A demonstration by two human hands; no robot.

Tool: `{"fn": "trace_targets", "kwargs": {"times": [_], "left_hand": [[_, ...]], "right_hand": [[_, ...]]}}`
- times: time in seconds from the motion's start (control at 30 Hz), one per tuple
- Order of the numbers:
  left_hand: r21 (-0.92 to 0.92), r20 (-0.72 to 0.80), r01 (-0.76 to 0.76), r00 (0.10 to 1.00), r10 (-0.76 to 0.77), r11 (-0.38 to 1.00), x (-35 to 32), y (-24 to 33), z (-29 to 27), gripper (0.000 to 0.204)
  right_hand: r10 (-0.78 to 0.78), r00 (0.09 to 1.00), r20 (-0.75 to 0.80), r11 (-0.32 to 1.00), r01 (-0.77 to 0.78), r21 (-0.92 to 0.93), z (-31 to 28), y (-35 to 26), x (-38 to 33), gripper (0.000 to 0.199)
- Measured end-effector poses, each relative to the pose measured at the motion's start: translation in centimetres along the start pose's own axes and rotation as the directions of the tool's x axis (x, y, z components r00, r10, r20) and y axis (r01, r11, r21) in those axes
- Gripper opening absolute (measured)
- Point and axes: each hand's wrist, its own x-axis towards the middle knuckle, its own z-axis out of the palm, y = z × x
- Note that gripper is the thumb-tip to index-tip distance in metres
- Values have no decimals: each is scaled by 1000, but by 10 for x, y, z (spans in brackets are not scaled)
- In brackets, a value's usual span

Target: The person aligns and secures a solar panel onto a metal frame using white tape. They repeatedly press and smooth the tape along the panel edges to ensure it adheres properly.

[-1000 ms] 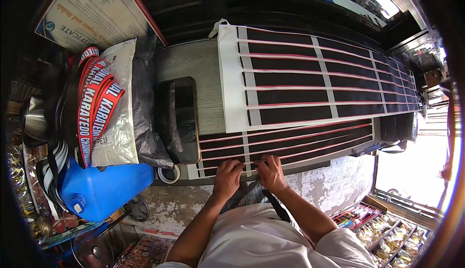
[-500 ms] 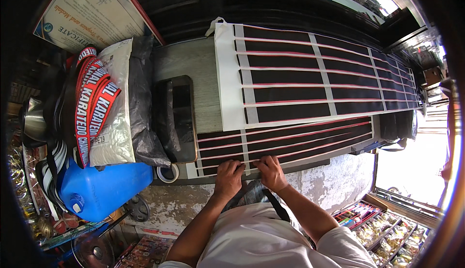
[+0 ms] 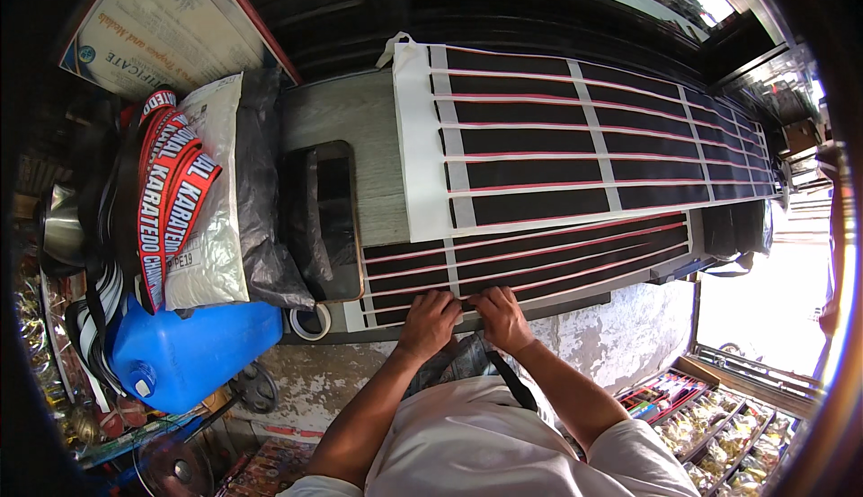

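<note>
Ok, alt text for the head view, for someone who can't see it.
A person's left hand and right hand touch the near edge of a black sheet with red and white stripes on a grey table. A larger striped black sheet overlaps it; at left, red ribbons drape over a white plastic package near a blue plastic jug.

Matt black striped sheet (image 3: 521,265), wood-look tabletop (image 3: 360,119), wrinkled glossy plastic parcel (image 3: 221,236), smooth plastic jug (image 3: 211,349), rough wall (image 3: 620,326)

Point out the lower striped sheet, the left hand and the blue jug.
Lower striped sheet (image 3: 530,269): head view, near the middle of its striped face.
Left hand (image 3: 430,322): head view, on the back of the hand.
Blue jug (image 3: 202,349): head view, on its side wall.
</note>
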Motion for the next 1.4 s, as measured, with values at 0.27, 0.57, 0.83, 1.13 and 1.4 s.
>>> {"fn": "trace_targets", "kwargs": {"times": [0.27,0.57,0.83,1.13,1.4], "left_hand": [[-44,-384,374,850,-361,926,-32,2,-60,50],[-923,151,361,26,-988,-132,-107,-32,-71,68],[-913,398,164,168,-902,-373,-97,-42,-42,30],[-785,612,150,334,-716,-601,-74,-10,-6,15],[-714,699,348,310,-645,-607,-49,-4,14,24]], "right_hand": [[87,988,-128,993,-75,89,-11,-9,-3,30],[118,992,-39,993,-118,-6,-27,-36,-29,42],[64,994,85,996,-58,-69,4,-32,-18,44],[-7,998,58,996,12,-88,13,-25,-11,32],[4,995,101,994,7,-105,13,-28,-9,33]]}}
